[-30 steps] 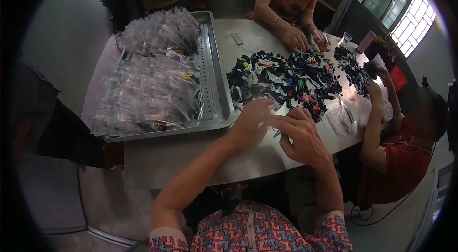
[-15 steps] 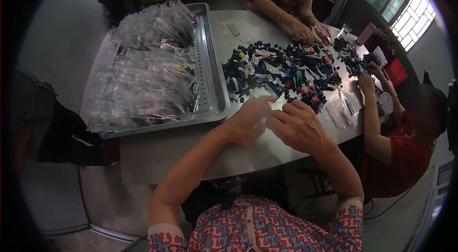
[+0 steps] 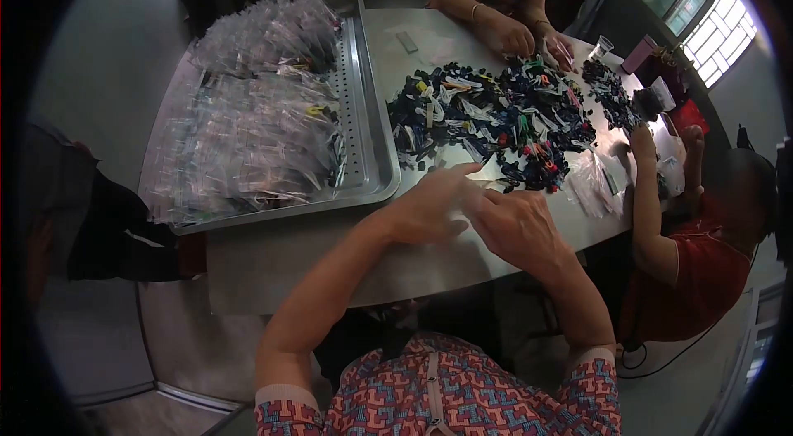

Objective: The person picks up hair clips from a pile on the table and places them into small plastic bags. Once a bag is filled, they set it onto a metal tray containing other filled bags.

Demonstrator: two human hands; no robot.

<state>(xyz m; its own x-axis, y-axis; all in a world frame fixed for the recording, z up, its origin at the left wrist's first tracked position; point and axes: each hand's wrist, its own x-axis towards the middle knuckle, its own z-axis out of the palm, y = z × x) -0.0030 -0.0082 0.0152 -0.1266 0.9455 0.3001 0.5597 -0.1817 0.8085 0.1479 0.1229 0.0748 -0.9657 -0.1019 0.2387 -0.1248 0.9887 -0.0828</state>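
My left hand (image 3: pixel 431 203) is smeared by motion in front of the pile, with its fingers toward my right hand. My right hand (image 3: pixel 517 225) is closed, fingertips pinched close to the left fingers. Whatever lies between the two hands is too blurred to make out. Just beyond them is a spread pile of small, mostly dark pieces (image 3: pixel 462 110), with white, red, green and yellow ones among them. Right of my right hand lies a fan of clear plastic bags (image 3: pixel 593 187).
At the left stands a metal tray (image 3: pixel 376 147) heaped with filled clear bags (image 3: pixel 248 135). A small grey block (image 3: pixel 406 42) lies on the metal table (image 3: pixel 273 271). Co-workers' hands (image 3: pixel 514 38) work at the far side and right, near a clear cup (image 3: pixel 602 48) and a pink tumbler (image 3: pixel 638 54).
My right hand has turned slightly and drawn its fingers in beside the left hand. The co-worker at the right has lifted one hand away from the other.
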